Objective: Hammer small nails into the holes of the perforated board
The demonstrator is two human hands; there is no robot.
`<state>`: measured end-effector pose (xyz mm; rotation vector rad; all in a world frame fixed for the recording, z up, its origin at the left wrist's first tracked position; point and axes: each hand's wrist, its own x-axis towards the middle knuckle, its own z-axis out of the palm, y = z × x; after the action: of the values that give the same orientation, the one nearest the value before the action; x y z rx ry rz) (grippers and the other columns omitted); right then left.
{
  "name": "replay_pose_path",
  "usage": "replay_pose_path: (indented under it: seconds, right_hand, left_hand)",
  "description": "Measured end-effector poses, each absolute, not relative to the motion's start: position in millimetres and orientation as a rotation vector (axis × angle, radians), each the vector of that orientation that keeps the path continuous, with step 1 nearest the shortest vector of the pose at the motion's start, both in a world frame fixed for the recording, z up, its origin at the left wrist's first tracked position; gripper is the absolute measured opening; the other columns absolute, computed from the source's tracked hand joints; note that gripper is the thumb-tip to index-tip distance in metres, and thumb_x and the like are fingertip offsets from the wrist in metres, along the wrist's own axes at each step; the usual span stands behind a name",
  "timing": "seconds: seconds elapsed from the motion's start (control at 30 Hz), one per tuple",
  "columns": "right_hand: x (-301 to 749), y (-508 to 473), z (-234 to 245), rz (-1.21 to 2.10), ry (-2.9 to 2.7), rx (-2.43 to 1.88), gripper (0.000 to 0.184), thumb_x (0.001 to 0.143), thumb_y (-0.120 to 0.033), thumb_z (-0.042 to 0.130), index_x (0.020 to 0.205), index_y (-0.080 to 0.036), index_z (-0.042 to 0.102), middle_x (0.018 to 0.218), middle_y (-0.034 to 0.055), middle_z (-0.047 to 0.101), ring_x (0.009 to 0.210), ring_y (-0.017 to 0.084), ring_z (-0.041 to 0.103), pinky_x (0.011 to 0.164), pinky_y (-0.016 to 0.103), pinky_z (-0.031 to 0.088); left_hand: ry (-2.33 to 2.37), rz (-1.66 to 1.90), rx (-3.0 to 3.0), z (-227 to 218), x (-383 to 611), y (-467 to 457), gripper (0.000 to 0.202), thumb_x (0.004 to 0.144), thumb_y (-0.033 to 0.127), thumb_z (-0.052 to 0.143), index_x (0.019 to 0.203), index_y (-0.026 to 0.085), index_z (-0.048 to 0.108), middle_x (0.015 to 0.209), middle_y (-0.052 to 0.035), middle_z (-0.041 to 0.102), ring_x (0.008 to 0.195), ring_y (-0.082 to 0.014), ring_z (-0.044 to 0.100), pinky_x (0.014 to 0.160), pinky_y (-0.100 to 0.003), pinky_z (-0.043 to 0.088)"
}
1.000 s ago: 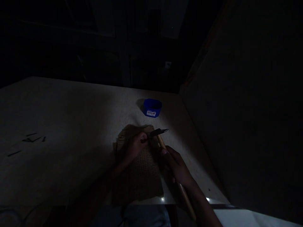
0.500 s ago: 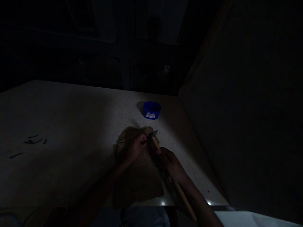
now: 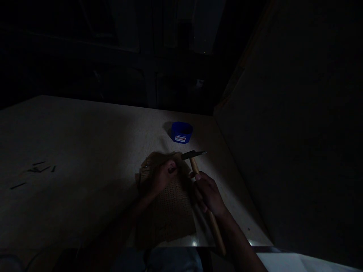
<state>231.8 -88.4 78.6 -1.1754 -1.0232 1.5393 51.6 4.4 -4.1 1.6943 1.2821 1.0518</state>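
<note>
My right hand (image 3: 209,192) is wrapped round the wooden handle of a hammer (image 3: 217,234), its dark metal head raised just to the right of my left hand. My left hand (image 3: 166,172) rests over the upper part of a brown cardboard piece (image 3: 172,223) marked with rows of small dark holes or dots. Its fingers are pinched together, and whatever they hold is too dark to make out. The cardboard lies on the table near its front edge, partly covered by my left forearm.
A blue plastic tub (image 3: 182,133) with a white label stands beyond the cardboard on the pale table (image 3: 93,143). Several thin dark pieces (image 3: 39,169) lie scattered at the left. A dark upright panel (image 3: 297,151) borders the table's right side. The light is very dim.
The hammer head has moved to the right and up, away from my left hand, as my right hand shifted a little to the right. My left hand and the cardboard stay in place.
</note>
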Motion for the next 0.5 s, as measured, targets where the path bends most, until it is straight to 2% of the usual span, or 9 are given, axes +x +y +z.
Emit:
replay_pose_path:
  seconds: [0.13, 0.27, 0.43, 0.5]
  right_hand:
    - [230.6, -61.2, 61.8, 1.631, -0.859, -0.967, 0.049, 0.083, -0.062, 0.07, 0.102, -0.018, 0.061, 0.042, -0.013, 0.045, 0.023, 0.006, 0.027, 0.023, 0.018, 0.03]
    - [225.5, -43.2, 34.7, 1.689, -0.711, -0.863, 0.046, 0.079, -0.061, 0.074, 0.096, -0.02, 0.061, 0.041, -0.0137, 0.045, 0.023, 0.006, 0.026, 0.024, 0.019, 0.035]
    - [225.9, -46.4, 16.9, 1.687, -0.602, -0.854, 0.046, 0.079, -0.061, 0.074, 0.094, -0.02, 0.061, 0.04, -0.015, 0.042, 0.024, 0.005, 0.028, 0.037, 0.022, 0.05]
    - [227.7, -48.2, 13.7, 1.664, -0.61, -0.894, 0.045, 0.08, -0.061, 0.073, 0.093, -0.02, 0.061, 0.04, -0.0149, 0.042, 0.025, 0.005, 0.03, 0.042, 0.022, 0.051]
  left_hand:
    - [1.265, 1.048, 1.701, -2.0, 52.2, 5.0, 0.006, 0.08, 0.021, 0.066, 0.086, 0.021, 0.067, 0.082, -0.0002, 0.073, 0.075, -0.016, 0.067, 0.072, -0.027, 0.053]
    - [1.257, 1.013, 1.741, -1.1, 51.9, 4.2, 0.017, 0.083, 0.022, 0.066, 0.098, 0.023, 0.073, 0.095, -0.0038, 0.078, 0.084, -0.0188, 0.072, 0.079, -0.03, 0.056]
    - [1.274, 1.014, 1.859, -3.4, 51.8, 6.2, 0.019, 0.085, 0.023, 0.067, 0.1, 0.023, 0.077, 0.098, -0.0058, 0.078, 0.089, -0.0207, 0.073, 0.078, -0.031, 0.057]
    - [1.276, 1.011, 1.883, -2.8, 51.7, 7.2, 0.019, 0.085, 0.022, 0.066, 0.1, 0.022, 0.078, 0.096, -0.0059, 0.078, 0.086, -0.0201, 0.073, 0.076, -0.031, 0.057]
